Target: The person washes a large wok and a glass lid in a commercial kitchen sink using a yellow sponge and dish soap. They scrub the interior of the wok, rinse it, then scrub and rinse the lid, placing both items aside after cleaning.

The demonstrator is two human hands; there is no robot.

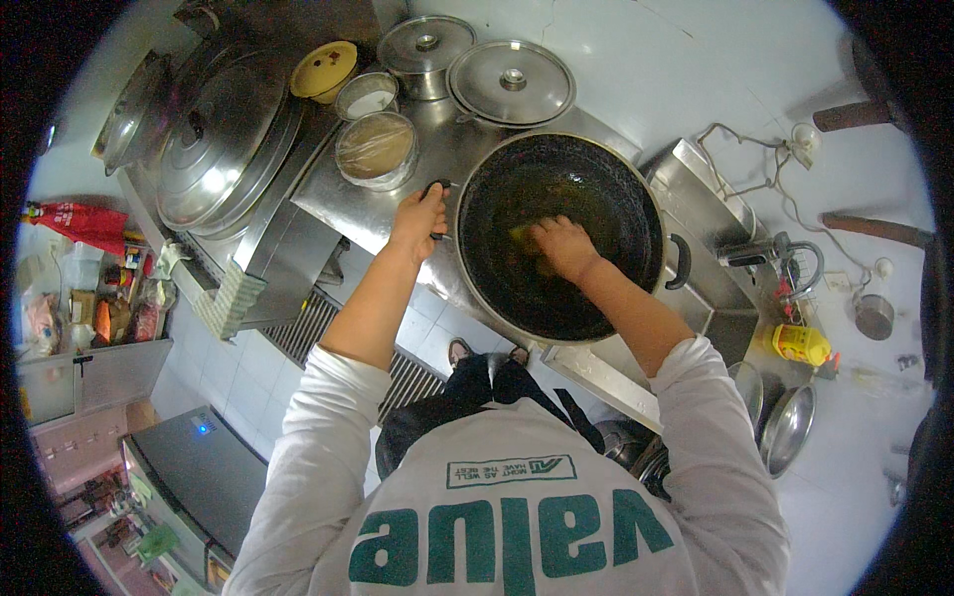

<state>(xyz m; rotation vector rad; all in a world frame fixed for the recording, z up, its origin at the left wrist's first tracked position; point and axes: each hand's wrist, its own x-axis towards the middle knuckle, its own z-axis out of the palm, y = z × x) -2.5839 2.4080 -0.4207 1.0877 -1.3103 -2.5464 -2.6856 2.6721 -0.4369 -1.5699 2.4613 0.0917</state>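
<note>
A large black wok (618, 201) rests at the edge of a stainless steel counter (440, 141), partly over the sink. My left hand (417, 221) is closed around the wok's left black handle (435, 191). Down inside the wok, my right hand (563, 244) presses against the bottom. A small yellowish piece (519, 234), perhaps a sponge or cloth, shows beside its fingertips; the palm hides the rest. Some liquid glints on the wok's inner wall. The opposite handle (678, 261) is free on the right.
Behind the wok stand two lidded steel pots (512, 93) (426, 56). A film-covered bowl (376, 149), a small steel bowl (367, 95) and a yellow basin (325, 71) sit left. Right are a sink (682, 186), a faucet (753, 252) and a yellow bottle (801, 344).
</note>
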